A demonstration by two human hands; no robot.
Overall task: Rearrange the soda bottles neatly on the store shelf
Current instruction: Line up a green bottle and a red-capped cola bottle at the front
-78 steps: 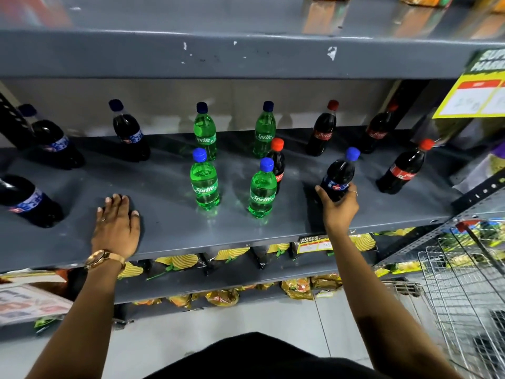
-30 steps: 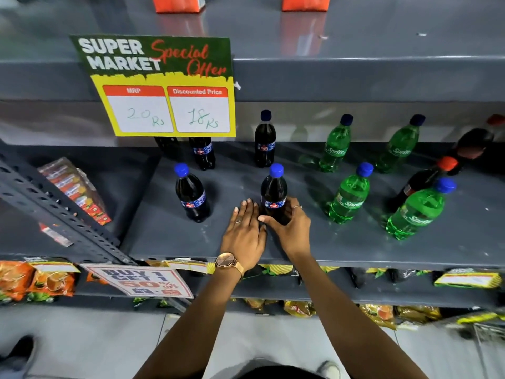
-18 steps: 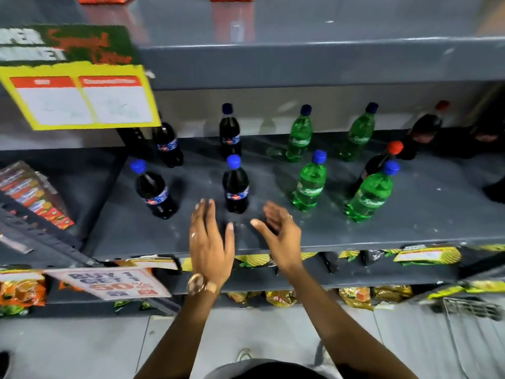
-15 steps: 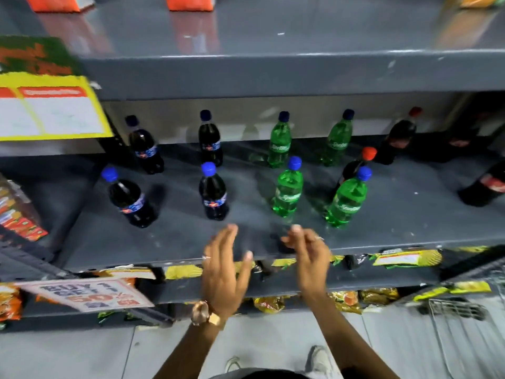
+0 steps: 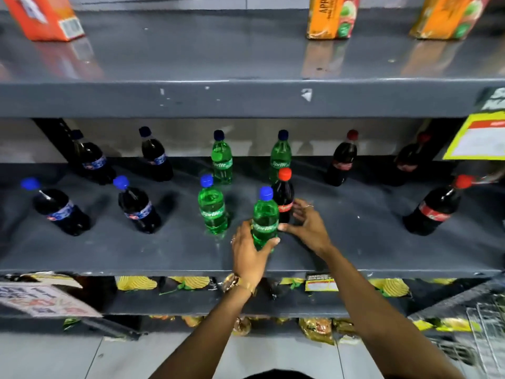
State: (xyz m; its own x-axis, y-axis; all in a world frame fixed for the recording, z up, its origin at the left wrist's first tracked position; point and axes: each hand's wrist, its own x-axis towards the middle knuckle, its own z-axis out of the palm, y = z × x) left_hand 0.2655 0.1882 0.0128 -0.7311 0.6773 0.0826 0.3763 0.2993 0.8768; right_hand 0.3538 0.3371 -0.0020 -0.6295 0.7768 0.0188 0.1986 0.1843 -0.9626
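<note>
Soda bottles stand on the grey middle shelf [image 5: 355, 242]: dark blue-capped bottles [image 5: 138, 207] on the left, green Sprite bottles [image 5: 211, 209] in the middle, red-capped cola bottles [image 5: 434, 209] on the right. My left hand [image 5: 250, 255] is wrapped around the lower body of the front Sprite bottle [image 5: 265, 214], which stands upright. Directly behind it stands a red-capped cola bottle [image 5: 284, 195]. My right hand [image 5: 308, 225] is spread open just right of that pair, with its fingertips at the cola bottle's label and its thumb near the Sprite bottle.
The upper shelf carries orange juice cartons [image 5: 332, 16] and a red box [image 5: 43, 15]. A yellow price sign [image 5: 478, 138] hangs at the right. Snack packs [image 5: 188, 283] fill the lower shelf. A wire cart [image 5: 486, 337] stands at the lower right.
The view has swung right from the blue-capped bottles. Both hands left the shelf's front edge and moved to the front Sprite bottle, and my left hand closed on it.
</note>
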